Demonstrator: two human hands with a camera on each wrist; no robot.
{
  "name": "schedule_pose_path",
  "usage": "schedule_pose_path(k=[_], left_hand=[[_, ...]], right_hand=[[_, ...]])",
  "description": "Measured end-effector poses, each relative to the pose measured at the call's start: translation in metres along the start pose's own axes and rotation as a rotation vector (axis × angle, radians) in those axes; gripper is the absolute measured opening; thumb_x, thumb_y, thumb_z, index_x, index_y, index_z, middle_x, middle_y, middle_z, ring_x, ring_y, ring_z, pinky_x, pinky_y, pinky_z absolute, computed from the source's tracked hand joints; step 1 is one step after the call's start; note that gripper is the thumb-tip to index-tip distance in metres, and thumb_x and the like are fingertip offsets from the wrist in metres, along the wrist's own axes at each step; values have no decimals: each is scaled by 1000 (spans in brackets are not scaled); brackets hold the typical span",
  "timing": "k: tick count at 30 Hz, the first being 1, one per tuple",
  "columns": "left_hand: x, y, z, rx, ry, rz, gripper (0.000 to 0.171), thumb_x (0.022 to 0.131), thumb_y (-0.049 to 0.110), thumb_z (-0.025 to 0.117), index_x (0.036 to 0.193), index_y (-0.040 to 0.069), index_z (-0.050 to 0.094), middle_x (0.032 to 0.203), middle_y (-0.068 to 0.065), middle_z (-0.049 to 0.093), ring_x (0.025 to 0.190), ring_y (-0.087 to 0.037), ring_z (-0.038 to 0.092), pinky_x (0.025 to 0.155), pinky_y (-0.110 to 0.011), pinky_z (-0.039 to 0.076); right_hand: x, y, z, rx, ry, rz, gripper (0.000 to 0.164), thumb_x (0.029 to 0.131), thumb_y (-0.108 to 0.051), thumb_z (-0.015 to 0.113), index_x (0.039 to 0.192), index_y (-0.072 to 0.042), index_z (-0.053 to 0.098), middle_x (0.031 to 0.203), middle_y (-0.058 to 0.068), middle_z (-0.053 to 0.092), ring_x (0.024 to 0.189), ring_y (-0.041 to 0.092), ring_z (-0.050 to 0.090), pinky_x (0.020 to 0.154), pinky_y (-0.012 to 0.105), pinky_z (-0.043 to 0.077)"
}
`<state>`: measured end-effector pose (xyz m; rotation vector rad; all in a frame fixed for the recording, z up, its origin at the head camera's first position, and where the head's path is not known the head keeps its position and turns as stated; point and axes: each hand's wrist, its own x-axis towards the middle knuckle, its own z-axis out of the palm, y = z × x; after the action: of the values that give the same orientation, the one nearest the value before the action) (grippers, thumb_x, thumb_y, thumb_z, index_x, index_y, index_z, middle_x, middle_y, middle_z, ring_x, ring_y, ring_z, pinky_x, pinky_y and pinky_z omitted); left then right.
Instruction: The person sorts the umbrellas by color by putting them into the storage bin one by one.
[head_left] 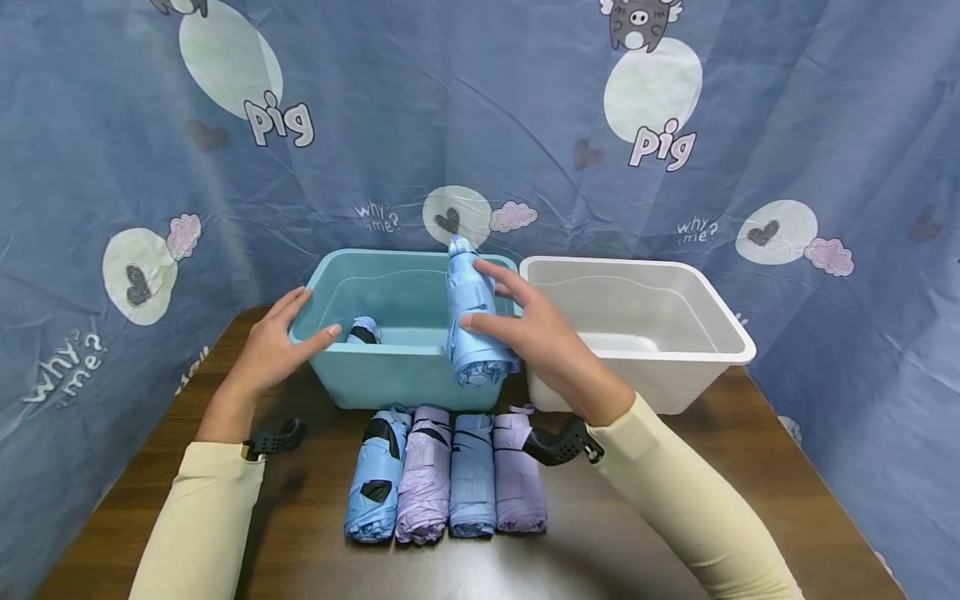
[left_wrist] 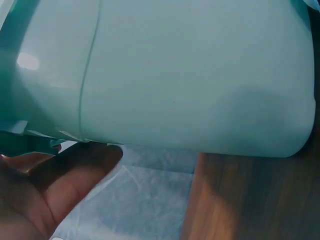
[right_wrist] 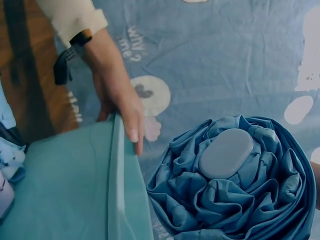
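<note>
My right hand (head_left: 536,321) grips a light blue folded umbrella (head_left: 471,308), thumb on the near side and fingers round the far side. The umbrella stands tilted upright over the front right rim of the teal bin (head_left: 405,375). In the right wrist view, the umbrella's gathered cloth and oval handle end (right_wrist: 226,153) face the camera. My left hand (head_left: 270,346) holds the bin's left front rim, its thumb over the rim and its fingers along the outside. Inside the bin lies another blue umbrella (head_left: 364,330) with a black band, partly hidden by the front wall.
In front of the bins lie a light blue umbrella (head_left: 372,483), a pinkish-purple one (head_left: 424,483), a darker blue one (head_left: 472,483) and a purple one (head_left: 519,492), side by side. A white bin (head_left: 637,379) stands right of the teal one. A patterned blue cloth (head_left: 525,125) hangs behind the wooden table (head_left: 637,533).
</note>
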<state>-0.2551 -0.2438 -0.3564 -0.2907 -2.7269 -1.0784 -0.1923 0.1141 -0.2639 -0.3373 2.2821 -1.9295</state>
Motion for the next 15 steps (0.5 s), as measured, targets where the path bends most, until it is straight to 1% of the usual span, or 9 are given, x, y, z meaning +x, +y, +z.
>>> schedule_pose_path(k=[3,5,7,9,12,15], left_hand=[[2,1,-4,18,9,7,88,89,50,61,155,8,20,158,-21,15,137,-51,23,98,-73,26],[4,2,-5,29,-1,1,87,90,51,59,155,12,19,157,-22,13,137,-52,22,98,-74,24],[8,3,-7,33,-22,-7,86,90,53,56,156,15,17,159,-21,8,138,-53,19,99,-75,21],[12,4,-10,35,-58,-12,86,91,55,54,157,17,14,161,-17,1,140,-52,13,99,-75,19],[19,4,-12,48,-125,-18,87,92,58,50,157,19,9,162,-10,-9,142,-50,5,100,-76,15],[25,5,-11,70,-179,-24,88,92,61,48,157,19,6,161,-8,-12,143,-49,2,100,-75,14]], right_hand=[[10,-1,5,2,8,12,65,79,-26,78,135,-46,51,140,6,36,104,30,61,80,39,54],[16,-1,8,7,12,25,65,80,-26,78,135,-46,51,140,5,37,102,30,62,78,39,55],[21,-1,11,13,10,31,65,80,-28,78,136,-46,50,139,5,37,101,28,63,78,38,55],[28,-2,15,20,7,28,65,80,-29,78,136,-46,49,139,5,37,100,27,64,78,37,55],[40,-3,21,58,0,10,67,82,-25,76,139,-42,47,141,7,35,100,28,64,79,37,55],[55,-4,29,96,-1,17,68,83,-19,74,142,-39,46,144,9,33,102,29,63,78,37,55]])
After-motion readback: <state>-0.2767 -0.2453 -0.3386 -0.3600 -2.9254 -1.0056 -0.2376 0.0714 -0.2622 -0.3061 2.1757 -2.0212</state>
